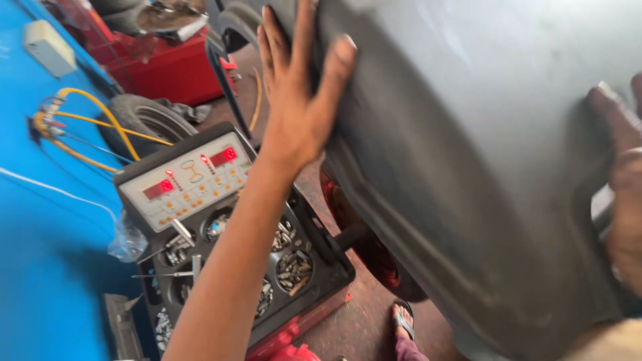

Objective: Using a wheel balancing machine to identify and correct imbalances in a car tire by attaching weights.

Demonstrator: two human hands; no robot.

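**Caller:** While the left hand (301,100) lies flat with its fingers fanned wide on the big grey hood (481,167), nothing is curled around any edge, so it's only friction up there.

**Partner:** And the right hand (622,200)?

**Caller:** At the frame's right edge, blurred, pressed to the hood's side. I cannot tell whether those fingers are hooked or flat. The hood fills the upper right of the view, over a red wheel (374,247) on its shaft.

**Partner:** So what's the worry?

**Caller:** A palm-only hold could slip, I'd judge, and the hood might swing down faster than meant. Look low: a sandalled foot (403,319) stands right under the hood's lower rim, beside the wheel.

**Partner:** Toes exposed. Anything else in reach?

**Caller:** The forearm crosses above the weight tray (294,267), whose cups are full of small metal pieces, with pliers (170,274) on it. A dropped elbow could scatter them.

**Partner:** Further back?

**Caller:** The control panel (190,180) glows with red digits, just beyond the tray; a stray knock might hit its buttons. Farther off, yellow hoses (100,120) loop along the blue wall (40,267) beside a spare tyre (150,120), well clear.
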